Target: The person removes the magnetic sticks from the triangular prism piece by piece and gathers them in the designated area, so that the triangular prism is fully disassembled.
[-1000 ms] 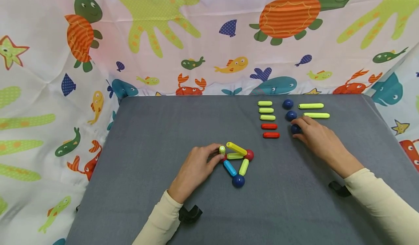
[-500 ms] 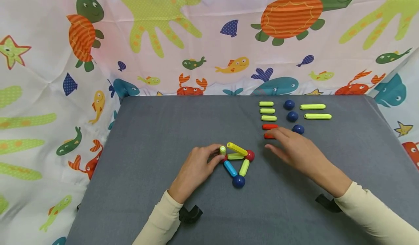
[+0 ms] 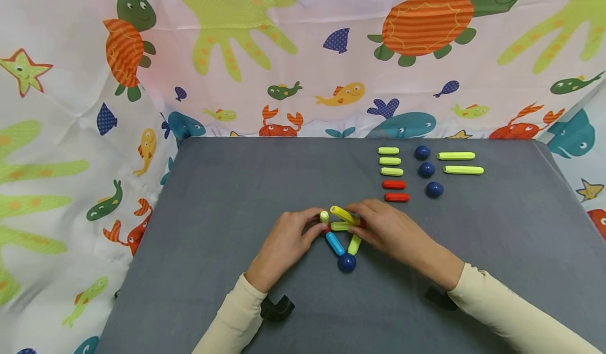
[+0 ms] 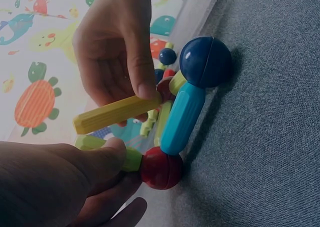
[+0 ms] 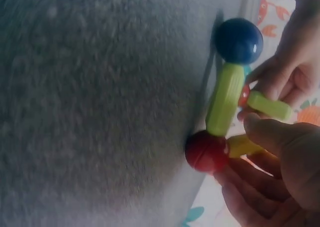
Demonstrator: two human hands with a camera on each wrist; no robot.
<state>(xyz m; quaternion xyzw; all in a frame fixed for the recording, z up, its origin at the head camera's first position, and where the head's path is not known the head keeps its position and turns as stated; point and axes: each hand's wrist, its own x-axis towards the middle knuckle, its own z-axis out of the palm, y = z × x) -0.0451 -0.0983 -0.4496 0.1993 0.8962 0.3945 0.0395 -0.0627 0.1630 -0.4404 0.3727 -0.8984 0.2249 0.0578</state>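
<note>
A triangle of sticks and balls lies in front of me: a light blue stick, two light green sticks, a dark blue ball at the near corner, and red balls at the far corners. My left hand pinches a short light green stick that stands up from the left red ball. With thumb and fingers my right hand grips the yellow stick near its lower end, at the right red ball. The yellow stick leans left. In the head view my right fingers mostly cover that ball.
Toward the back right lie several short light green sticks, two red sticks, a column of dark blue balls and two longer light green sticks. A patterned cloth hangs behind the grey table.
My right hand has left the nearest loose dark blue ball, passed over the red sticks and come left to the yellow stick. The left hand stays at the upright green stick.
</note>
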